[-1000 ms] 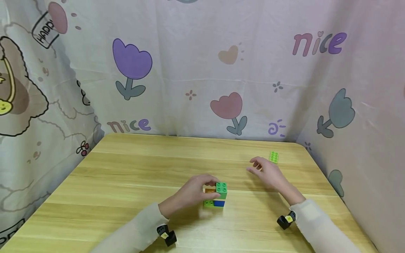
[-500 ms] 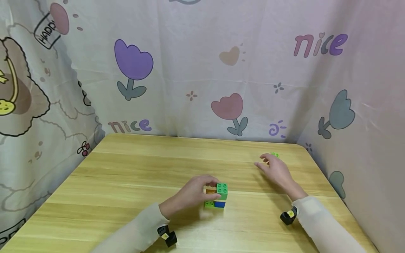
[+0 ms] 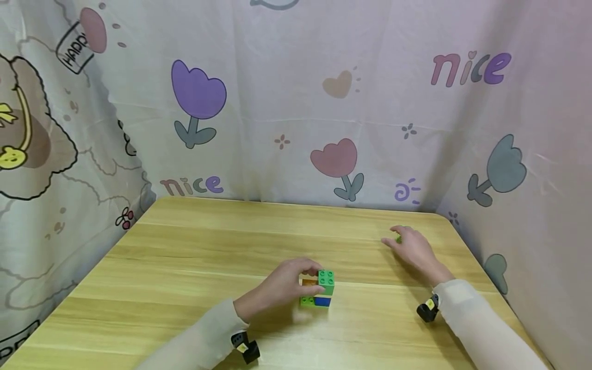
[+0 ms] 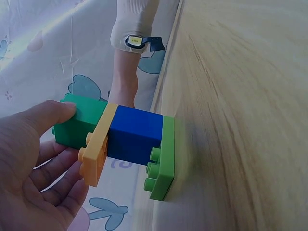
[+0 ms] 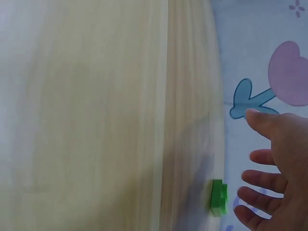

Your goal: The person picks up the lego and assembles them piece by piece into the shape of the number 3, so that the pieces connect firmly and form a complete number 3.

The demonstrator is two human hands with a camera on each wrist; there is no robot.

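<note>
My left hand [image 3: 287,281] holds a small stack of toy building bricks near the middle of the table, thumb and fingers on its green top brick [image 4: 82,122]. Below that come a thin orange brick [image 4: 96,156], a blue brick [image 4: 134,132] and a thin lime-green brick [image 4: 167,159] at the bottom. The orange and lime bricks jut out on the same side. At the back right, my right hand [image 3: 414,250] hovers by a loose lime-green brick [image 5: 217,198], mostly covered by that hand in the head view. Its fingers are spread and apart from the brick in the right wrist view.
The wooden table [image 3: 208,246] fills the lower part of the head view. A printed curtain [image 3: 268,103] hangs behind its back edge and along both sides. A small black camera [image 3: 245,348] sits on the left wrist, another camera [image 3: 427,308] on the right.
The right hand has moved right and a little farther back, coming over the loose lime-green brick. The left hand keeps hold of the stack in the same place.
</note>
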